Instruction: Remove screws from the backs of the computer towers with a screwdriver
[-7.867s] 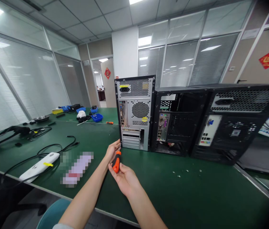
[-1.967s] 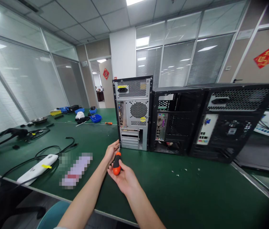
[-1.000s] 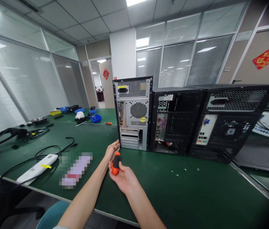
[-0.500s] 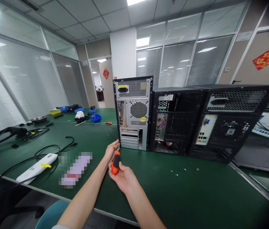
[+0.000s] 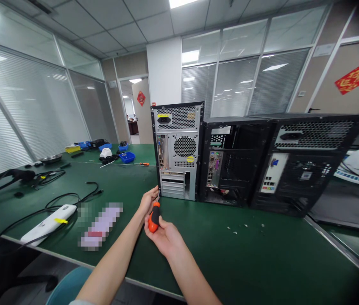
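Observation:
An orange-and-black screwdriver lies in my right hand, with my fingers closed around its handle. Its shaft points up and away, to the lower left corner of a computer case that stands upright with its silver back panel facing me. At that same corner is my left hand, its fingers bent together against the case edge beside the screwdriver's tip. What those fingers pinch, if anything, is hidden, and the screw at the tip is too small to make out.
Two black computer cases stand to the right on the green table. Small screws lie before them. On the left are a white power strip, black cables, a blurred-out item and blue trays.
Both hands, the screwdriver and the cases keep practically the same places. Only the camera view has shifted very slightly.

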`<action>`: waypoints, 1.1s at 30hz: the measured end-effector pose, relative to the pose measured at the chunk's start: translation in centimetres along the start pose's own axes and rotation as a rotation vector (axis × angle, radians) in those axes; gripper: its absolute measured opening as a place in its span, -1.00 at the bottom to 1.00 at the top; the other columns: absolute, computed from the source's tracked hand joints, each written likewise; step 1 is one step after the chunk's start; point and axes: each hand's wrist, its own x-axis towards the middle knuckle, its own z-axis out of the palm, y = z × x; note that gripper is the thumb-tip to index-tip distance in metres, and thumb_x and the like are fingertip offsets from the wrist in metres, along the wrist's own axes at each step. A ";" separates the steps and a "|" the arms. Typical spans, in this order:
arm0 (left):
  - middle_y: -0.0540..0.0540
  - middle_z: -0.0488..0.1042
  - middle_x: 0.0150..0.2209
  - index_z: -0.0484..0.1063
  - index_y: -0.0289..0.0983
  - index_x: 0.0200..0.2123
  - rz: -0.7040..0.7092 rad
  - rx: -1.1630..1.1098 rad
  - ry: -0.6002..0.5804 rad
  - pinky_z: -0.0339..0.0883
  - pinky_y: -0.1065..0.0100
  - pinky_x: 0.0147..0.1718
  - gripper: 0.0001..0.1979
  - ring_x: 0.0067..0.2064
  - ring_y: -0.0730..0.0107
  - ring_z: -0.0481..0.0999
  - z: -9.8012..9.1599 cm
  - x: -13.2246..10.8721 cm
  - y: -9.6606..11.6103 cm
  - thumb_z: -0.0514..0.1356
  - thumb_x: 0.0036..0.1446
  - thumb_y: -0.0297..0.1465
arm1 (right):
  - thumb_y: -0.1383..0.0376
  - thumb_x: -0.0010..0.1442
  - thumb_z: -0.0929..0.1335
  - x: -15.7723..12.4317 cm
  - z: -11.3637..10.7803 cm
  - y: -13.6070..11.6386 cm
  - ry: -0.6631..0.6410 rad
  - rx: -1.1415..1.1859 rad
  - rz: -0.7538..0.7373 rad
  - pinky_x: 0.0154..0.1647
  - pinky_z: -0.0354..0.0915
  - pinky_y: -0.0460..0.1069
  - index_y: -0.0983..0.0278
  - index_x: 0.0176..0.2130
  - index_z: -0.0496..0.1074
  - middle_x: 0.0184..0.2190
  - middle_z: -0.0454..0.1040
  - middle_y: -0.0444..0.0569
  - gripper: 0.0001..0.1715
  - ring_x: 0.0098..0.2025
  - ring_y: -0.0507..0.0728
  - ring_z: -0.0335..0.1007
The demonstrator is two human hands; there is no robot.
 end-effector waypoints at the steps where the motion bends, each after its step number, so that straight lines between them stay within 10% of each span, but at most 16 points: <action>1: -0.20 0.46 -0.07 0.41 -0.40 -0.07 -0.001 0.002 0.004 0.33 0.51 -0.26 -0.48 -0.14 0.42 0.48 0.0 0.0 0.0 -0.01 -0.16 -0.68 | 0.42 0.22 0.14 0.0 0.0 0.0 -0.002 0.003 0.001 -0.34 0.39 -0.02 0.41 -0.16 0.24 -0.27 0.38 0.12 -0.80 -0.26 0.09 0.39; 33: -0.20 0.44 -0.05 0.41 -0.39 -0.09 0.004 -0.015 -0.026 0.33 0.54 -0.24 -0.49 -0.09 0.43 0.46 -0.5 0.5 -0.4 -0.01 -0.17 -0.68 | 0.30 0.25 0.12 -0.3 0.4 -0.3 0.011 -0.044 0.013 -0.44 0.37 -0.05 0.39 -0.28 0.31 -0.40 0.44 0.09 -0.73 -0.31 0.07 0.42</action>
